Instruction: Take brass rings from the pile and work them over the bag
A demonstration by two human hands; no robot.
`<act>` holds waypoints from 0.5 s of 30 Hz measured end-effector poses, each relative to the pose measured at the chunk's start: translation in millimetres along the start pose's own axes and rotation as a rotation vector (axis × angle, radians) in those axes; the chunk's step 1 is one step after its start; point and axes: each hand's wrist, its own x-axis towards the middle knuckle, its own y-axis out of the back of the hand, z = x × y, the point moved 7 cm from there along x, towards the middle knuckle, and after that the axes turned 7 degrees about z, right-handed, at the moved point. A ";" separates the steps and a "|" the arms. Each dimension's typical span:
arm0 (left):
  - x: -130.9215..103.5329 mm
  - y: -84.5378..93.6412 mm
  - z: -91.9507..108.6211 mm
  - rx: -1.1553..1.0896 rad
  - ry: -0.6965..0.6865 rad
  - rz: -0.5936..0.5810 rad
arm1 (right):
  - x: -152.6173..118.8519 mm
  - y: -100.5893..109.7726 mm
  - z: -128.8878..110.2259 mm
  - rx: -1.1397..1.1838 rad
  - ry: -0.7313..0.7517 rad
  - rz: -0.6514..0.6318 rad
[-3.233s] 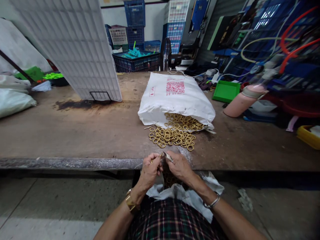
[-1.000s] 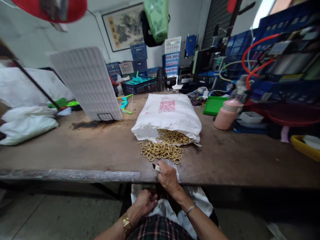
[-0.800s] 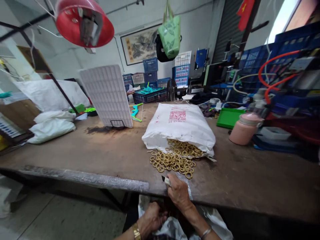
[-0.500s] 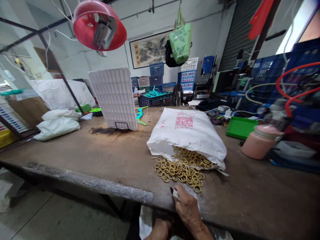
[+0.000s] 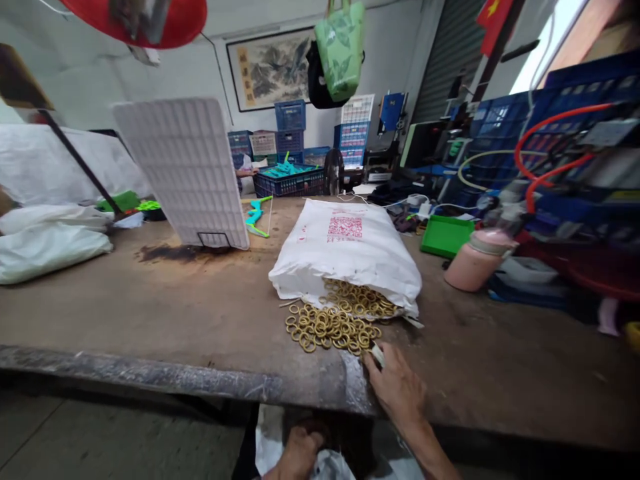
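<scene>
My right hand (image 5: 400,387) rests low over the table at the near right edge of a pile of brass-coloured rings (image 5: 333,327). Its fingers are closed around a small tool with a pale handle (image 5: 379,355); the tool's tip is hidden among the rings. Fingertips touch or nearly touch the nearest ring. The rings spill from the mouth of a white woven sack (image 5: 370,257) with a red printed code. Below the table edge, my left hand (image 5: 300,450) is closed near white sacking (image 5: 333,463) at my lap; what it grips cannot be made out.
A white ribbed panel (image 5: 185,173) stands upright on the table (image 5: 210,313), with a turquoise toy bow (image 5: 255,217) beside it. At the right are a green tray (image 5: 447,237) and a pink jar (image 5: 470,267). White sacks (image 5: 55,243) lie at the left; a red lamp (image 5: 150,20) hangs overhead.
The view has turned right and moved closer. My right hand has gone forward and right to the rings, and the tool's dark tip is now hidden. My left hand remains below the table edge.
</scene>
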 end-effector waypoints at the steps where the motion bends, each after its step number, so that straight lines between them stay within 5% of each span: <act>1: -1.3 -1.0 2.7 0.036 -0.023 0.015 | -0.2 0.5 -2.9 -0.033 -0.010 -0.019; 8: -11.8 -7.3 15.1 0.190 -0.082 -0.019 | -7.8 1.8 -10.6 -0.132 0.053 -0.035; 15: -27.1 -18.6 36.5 0.187 -0.158 -0.185 | -10.5 -0.2 -10.7 -0.094 0.088 -0.056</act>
